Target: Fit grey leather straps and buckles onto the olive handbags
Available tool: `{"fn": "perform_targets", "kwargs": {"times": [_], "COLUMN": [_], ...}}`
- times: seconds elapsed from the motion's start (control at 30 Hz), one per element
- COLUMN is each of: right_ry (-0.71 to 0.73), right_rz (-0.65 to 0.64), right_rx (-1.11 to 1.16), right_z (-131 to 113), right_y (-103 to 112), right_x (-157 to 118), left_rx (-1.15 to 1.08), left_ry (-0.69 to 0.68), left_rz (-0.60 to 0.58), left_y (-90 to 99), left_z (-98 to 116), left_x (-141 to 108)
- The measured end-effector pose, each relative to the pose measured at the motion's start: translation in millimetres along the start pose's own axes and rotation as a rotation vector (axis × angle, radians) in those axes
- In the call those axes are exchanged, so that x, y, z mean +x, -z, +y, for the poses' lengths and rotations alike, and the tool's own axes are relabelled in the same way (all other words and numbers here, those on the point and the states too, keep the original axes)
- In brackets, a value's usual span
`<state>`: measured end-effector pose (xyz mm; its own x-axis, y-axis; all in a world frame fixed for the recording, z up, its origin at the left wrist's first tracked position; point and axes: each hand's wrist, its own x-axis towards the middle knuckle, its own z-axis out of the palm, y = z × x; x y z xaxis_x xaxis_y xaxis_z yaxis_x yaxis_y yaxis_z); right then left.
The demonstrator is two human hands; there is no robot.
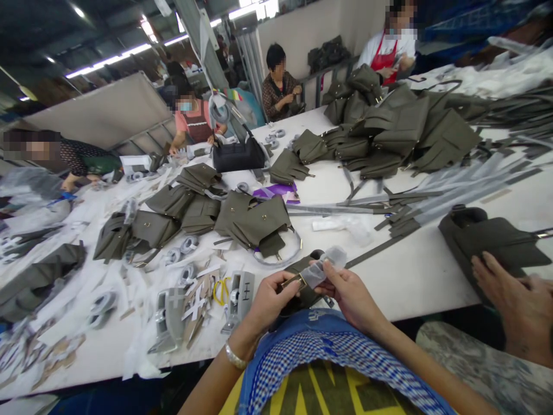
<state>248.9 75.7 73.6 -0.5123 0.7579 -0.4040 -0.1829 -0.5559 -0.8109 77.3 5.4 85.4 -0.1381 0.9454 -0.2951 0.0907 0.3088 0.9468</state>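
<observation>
Close to my body, at the table's front edge, a dark olive bag (pixel 307 296) lies between my two hands. My left hand (pixel 276 294) has its fingers closed round the gold buckle (pixel 295 282) on the bag's strap. On the other side, my right hand (pixel 343 286) pinches the clear plastic wrap (pixel 325 266) that covers the strap beyond the buckle. Part of the bag is hidden behind my hands and the blue apron.
Olive bags (pixel 254 216) lie ahead, with a larger pile (pixel 389 127) behind. Tape dispensers (pixel 239 297) and scissors (pixel 220 291) stand left. A co-worker's hands (pixel 514 294) touch another bag (pixel 488 242) at right. Several people sit across the white table (pixel 415 276).
</observation>
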Motion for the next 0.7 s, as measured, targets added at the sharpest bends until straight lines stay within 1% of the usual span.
{"fn": "perform_targets", "kwargs": {"times": [0.13,0.2,0.27,0.37,0.43,0.5,0.57,0.63,0.7], "right_ry": [0.056,0.103,0.158,0.235,0.26,0.256,0.235,0.204,0.16], "right_rz": [-0.024,-0.037,-0.023,-0.026,-0.121,-0.261,-0.345,-0.334,-0.307], "right_rx": [-0.071,-0.174,-0.292,-0.377,-0.331,-0.247,-0.194,-0.209,-0.264], "right_z": [6,10,15,24,30,38,46,54,62], "right_y": [0,0,0,-3,-4,-4,-5,-7,-10], "right_x": [0,0,2,8,13,17,21,24,26], "left_rx": [0.102,0.149,0.17,0.069,-0.014,-0.01,0.043,0.059,0.025], "left_ry": [-0.06,-0.086,-0.104,-0.11,-0.136,-0.192,-0.245,-0.263,-0.253], "left_rz": [0.072,0.091,0.123,0.213,0.293,0.336,0.339,0.353,0.389], "left_y": [-4.9,-8.5,-12.9,-18.8,-21.1,-22.4,-24.2,-27.3,-30.5], "left_z": [-1,-2,-6,-14,-18,-21,-23,-26,-29], "left_x": [-1,-1,0,5,11,16,20,24,28]}}
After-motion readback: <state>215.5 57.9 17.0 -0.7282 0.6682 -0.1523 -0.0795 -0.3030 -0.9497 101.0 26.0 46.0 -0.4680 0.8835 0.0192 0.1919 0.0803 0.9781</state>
